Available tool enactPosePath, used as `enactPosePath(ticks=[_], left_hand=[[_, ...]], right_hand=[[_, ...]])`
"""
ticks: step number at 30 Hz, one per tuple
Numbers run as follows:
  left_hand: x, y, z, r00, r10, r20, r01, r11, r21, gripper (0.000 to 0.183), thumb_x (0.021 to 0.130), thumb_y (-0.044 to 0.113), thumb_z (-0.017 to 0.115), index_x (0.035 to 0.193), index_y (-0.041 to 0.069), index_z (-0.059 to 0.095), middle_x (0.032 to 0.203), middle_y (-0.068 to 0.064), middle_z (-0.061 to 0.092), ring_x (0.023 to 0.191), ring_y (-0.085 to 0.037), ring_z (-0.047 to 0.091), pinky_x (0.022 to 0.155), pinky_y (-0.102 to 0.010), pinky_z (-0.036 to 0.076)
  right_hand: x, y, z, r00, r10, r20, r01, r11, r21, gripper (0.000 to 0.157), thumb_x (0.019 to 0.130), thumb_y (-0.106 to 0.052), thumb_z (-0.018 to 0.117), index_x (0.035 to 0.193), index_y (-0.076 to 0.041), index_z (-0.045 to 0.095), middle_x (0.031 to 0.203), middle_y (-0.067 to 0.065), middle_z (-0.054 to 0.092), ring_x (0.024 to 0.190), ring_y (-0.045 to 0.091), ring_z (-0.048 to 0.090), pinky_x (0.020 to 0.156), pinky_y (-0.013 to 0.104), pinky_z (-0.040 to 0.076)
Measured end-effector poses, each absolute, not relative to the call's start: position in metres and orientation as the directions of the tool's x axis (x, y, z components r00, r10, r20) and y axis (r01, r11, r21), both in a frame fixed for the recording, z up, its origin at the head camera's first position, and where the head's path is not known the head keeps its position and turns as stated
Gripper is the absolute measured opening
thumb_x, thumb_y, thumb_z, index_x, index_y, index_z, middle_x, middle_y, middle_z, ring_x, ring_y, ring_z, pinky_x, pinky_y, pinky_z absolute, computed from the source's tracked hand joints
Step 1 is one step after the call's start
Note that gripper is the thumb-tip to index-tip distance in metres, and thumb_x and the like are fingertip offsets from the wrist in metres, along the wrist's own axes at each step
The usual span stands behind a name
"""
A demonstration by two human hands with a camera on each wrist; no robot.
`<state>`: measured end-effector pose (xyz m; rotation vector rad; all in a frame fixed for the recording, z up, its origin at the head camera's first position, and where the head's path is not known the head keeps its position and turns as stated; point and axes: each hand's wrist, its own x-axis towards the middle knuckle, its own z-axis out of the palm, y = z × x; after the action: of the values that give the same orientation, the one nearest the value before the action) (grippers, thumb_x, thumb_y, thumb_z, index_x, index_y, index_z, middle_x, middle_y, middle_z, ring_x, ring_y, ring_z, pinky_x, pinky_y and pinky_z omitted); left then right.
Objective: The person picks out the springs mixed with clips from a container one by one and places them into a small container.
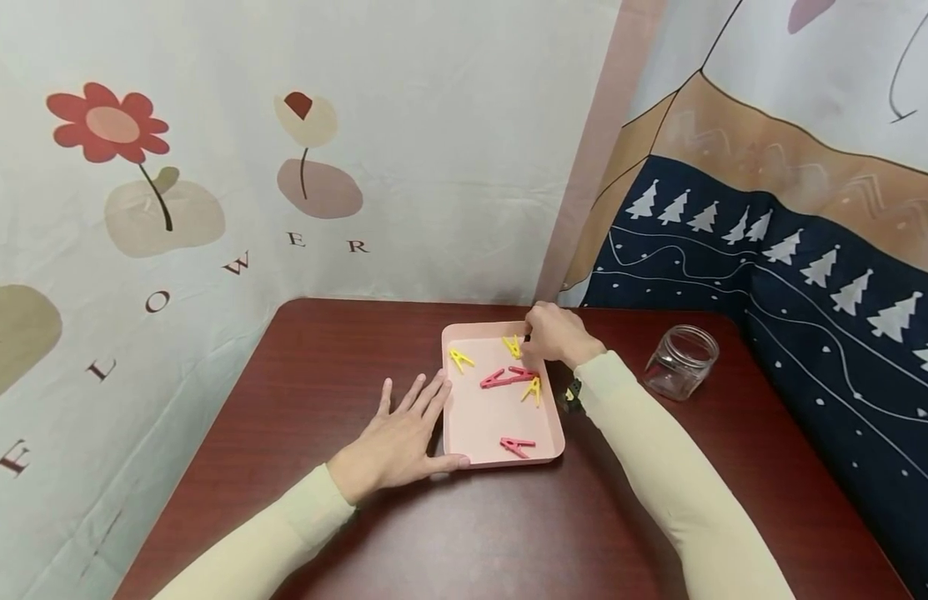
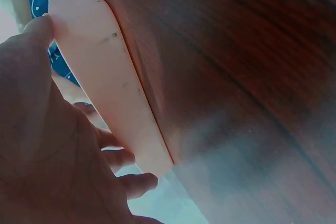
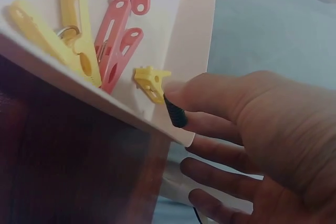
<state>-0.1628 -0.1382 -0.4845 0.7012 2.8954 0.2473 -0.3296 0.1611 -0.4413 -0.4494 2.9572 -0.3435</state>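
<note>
A pink tray (image 1: 482, 425) holds several yellow and red clothespins. One yellow clothespin (image 1: 459, 360) lies near the tray's left wall, and a red clothespin (image 1: 517, 444) is by the front. Two more red clothespins (image 3: 113, 51) lie end to end beside a yellow clothespin (image 3: 71, 35). My left hand (image 1: 394, 446) has its fingers spread against the tray's left side, with the thumb at the front rim. Over the far right corner, my right hand (image 1: 557, 333) pinches a small dark green ridged piece (image 3: 175, 114) between thumb and forefinger; its other end is hidden.
A glass jar (image 1: 681, 364) without a lid stands on the brown table (image 1: 343, 358), right of the tray. Printed curtains (image 1: 448, 167) hang behind the table and along its right side.
</note>
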Motion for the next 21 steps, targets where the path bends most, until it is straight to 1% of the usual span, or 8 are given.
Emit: enactPosePath(ticks=[3, 8, 12, 17, 21], left_hand=[[-0.163, -0.138, -0.485, -0.879, 0.464, -0.111, 0.439, 0.877, 0.195, 0.127, 0.101, 0.094, 0.06, 0.188, 0.011, 0.02, 0.199, -0.009, 0.013, 0.183, -0.045, 0.022, 0.14, -0.086, 0.011], [-0.164, -0.138, -0.486, -0.877, 0.467, -0.113, 0.441, 0.876, 0.197, 0.127, 0.101, 0.094, 0.059, 0.188, 0.011, 0.02, 0.199, -0.009, 0.014, 0.183, -0.046, 0.022, 0.14, -0.087, 0.011], [-0.164, -0.139, -0.485, -0.877, 0.465, -0.119, 0.437, 0.877, 0.2, 0.127, 0.101, 0.094, 0.06, 0.188, 0.011, 0.02, 0.199, -0.009, 0.013, 0.183, -0.046, 0.021, 0.14, -0.087, 0.011], [-0.165, -0.139, -0.486, -0.879, 0.463, -0.116, 0.435, 0.877, 0.204, 0.127, 0.101, 0.094, 0.059, 0.188, 0.011, 0.02, 0.199, -0.009, 0.013, 0.183, -0.046, 0.021, 0.14, -0.087, 0.011], [-0.165, -0.138, -0.487, -0.878, 0.465, -0.113, 0.436, 0.875, 0.211, 0.127, 0.101, 0.094, 0.059, 0.188, 0.011, 0.02, 0.199, -0.009, 0.013, 0.183, -0.047, 0.02, 0.14, -0.087, 0.01]], right_hand=[[-0.326, 0.164, -0.443, -0.951, -0.301, -0.073, -0.271, 0.924, -0.27, 0.032, 0.098, -0.027, 0.096, 0.122, -0.008, 0.088, 0.12, 0.012, 0.076, 0.1, 0.028, 0.071, 0.091, 0.047, 0.069], [-0.319, 0.17, -0.445, -0.955, -0.298, -0.016, -0.278, 0.909, -0.31, 0.028, 0.099, -0.028, 0.094, 0.119, -0.009, 0.087, 0.12, 0.011, 0.074, 0.096, 0.028, 0.071, 0.087, 0.047, 0.068], [-0.312, 0.173, -0.445, -0.949, -0.313, 0.038, -0.307, 0.894, -0.326, 0.028, 0.101, -0.029, 0.093, 0.12, -0.009, 0.087, 0.125, 0.012, 0.075, 0.099, 0.028, 0.071, 0.089, 0.047, 0.068], [-0.301, 0.178, -0.443, -0.943, -0.325, 0.079, -0.331, 0.876, -0.352, 0.036, 0.101, -0.028, 0.093, 0.129, -0.007, 0.086, 0.131, 0.013, 0.076, 0.102, 0.029, 0.071, 0.092, 0.048, 0.07], [-0.293, 0.181, -0.44, -0.939, -0.325, 0.11, -0.342, 0.866, -0.364, 0.038, 0.099, -0.028, 0.095, 0.13, -0.008, 0.086, 0.134, 0.014, 0.077, 0.105, 0.03, 0.071, 0.093, 0.049, 0.071]])
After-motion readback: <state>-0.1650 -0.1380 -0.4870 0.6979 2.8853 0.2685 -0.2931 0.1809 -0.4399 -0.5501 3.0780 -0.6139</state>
